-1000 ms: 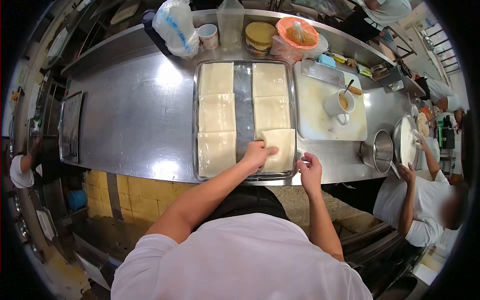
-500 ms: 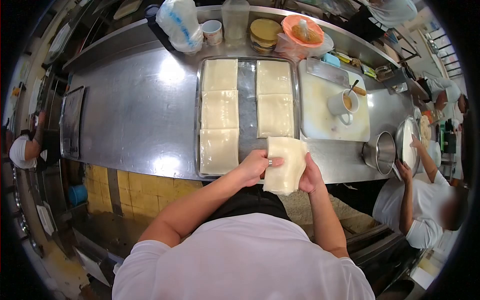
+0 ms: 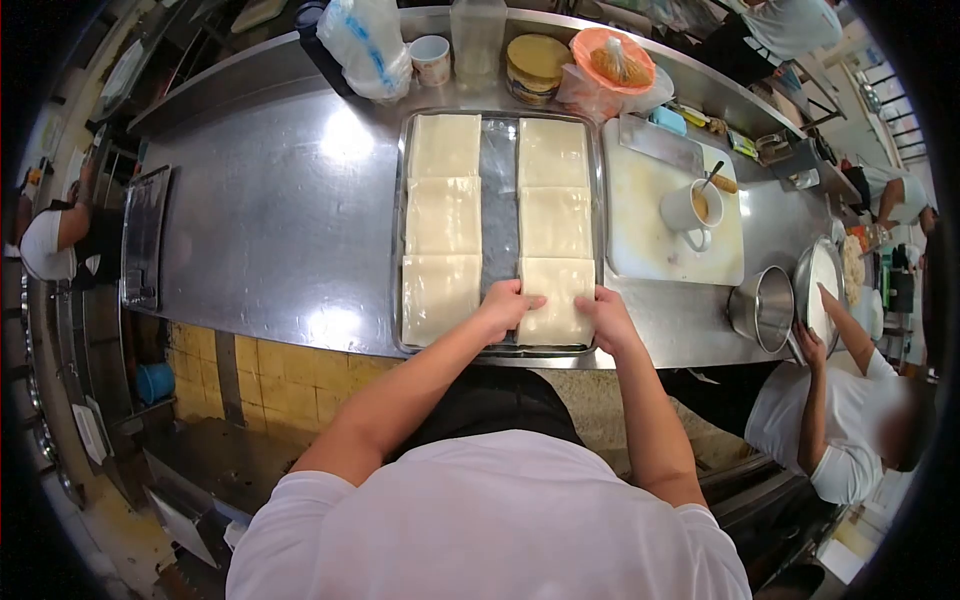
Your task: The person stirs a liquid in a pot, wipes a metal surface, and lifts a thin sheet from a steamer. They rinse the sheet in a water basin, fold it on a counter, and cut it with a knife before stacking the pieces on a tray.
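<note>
Pale square dough sheets lie in two columns on a metal tray (image 3: pixel 499 230). The front right dough sheet (image 3: pixel 556 310) lies flat at the tray's near right corner, between my two hands. My left hand (image 3: pixel 510 308) grips its left edge, thumb on top. At its right edge my right hand (image 3: pixel 606 318) has the thumb and fingers on the dough. The sheet's far edge meets the middle right dough sheet (image 3: pixel 555 222). Across a bare strip of tray lies the front left dough sheet (image 3: pixel 440 300).
Right of the tray stands a white cutting board (image 3: pixel 640 245) with a mug (image 3: pixel 688 207) and a wide blade (image 3: pixel 660 143). Further right are a metal pot (image 3: pixel 760 310) and a co-worker (image 3: pixel 815 410) holding a round pan. Containers line the back shelf.
Both hands have moved the held dough sheet forward and left, from over the tray's near right corner down onto the tray. It now lies flat in line with the right column.
</note>
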`<state>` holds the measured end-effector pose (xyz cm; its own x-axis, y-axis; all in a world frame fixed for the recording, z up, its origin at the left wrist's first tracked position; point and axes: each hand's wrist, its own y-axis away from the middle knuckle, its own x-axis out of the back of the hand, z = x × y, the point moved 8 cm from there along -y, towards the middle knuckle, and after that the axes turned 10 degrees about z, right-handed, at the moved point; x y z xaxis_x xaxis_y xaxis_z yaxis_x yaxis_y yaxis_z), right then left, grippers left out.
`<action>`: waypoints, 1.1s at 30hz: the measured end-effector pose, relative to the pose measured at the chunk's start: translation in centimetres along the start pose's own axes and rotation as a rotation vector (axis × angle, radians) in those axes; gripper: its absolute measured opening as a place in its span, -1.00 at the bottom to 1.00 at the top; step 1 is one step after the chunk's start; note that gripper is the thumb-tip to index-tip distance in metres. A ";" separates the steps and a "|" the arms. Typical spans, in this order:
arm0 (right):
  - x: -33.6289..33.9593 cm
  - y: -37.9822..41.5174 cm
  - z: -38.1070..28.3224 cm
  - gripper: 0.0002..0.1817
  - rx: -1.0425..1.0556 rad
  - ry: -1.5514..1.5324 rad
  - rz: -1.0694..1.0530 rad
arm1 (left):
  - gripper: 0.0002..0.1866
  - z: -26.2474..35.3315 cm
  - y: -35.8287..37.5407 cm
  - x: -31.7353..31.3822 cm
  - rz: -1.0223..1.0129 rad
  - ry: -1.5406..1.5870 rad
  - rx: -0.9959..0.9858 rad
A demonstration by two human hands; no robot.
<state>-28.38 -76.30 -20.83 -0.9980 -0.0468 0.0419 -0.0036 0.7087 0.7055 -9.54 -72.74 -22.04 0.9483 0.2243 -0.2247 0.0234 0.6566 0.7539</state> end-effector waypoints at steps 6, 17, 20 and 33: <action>0.7 0.5 -0.1 -0.66 0.135 0.097 0.081 | -0.61 -0.5 -1.2 0.5 0.032 -0.208 -0.167; 1.8 5.1 -3.1 -0.55 0.412 0.479 0.365 | -0.18 1.8 3.9 1.2 0.216 -0.633 -0.366; 3.6 5.5 -2.4 -0.56 0.471 0.451 0.437 | -0.15 1.9 4.9 1.1 0.194 -0.668 -0.375; 5.5 6.5 -0.4 -0.54 0.451 0.605 0.488 | -0.28 2.8 6.3 2.4 0.313 -0.811 -0.517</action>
<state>-33.84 -72.21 -15.69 -0.6917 0.0597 0.7197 0.2607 0.9500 0.1718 -6.22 -70.06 -16.13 0.8217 0.0085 0.5699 -0.2206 0.9267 0.3042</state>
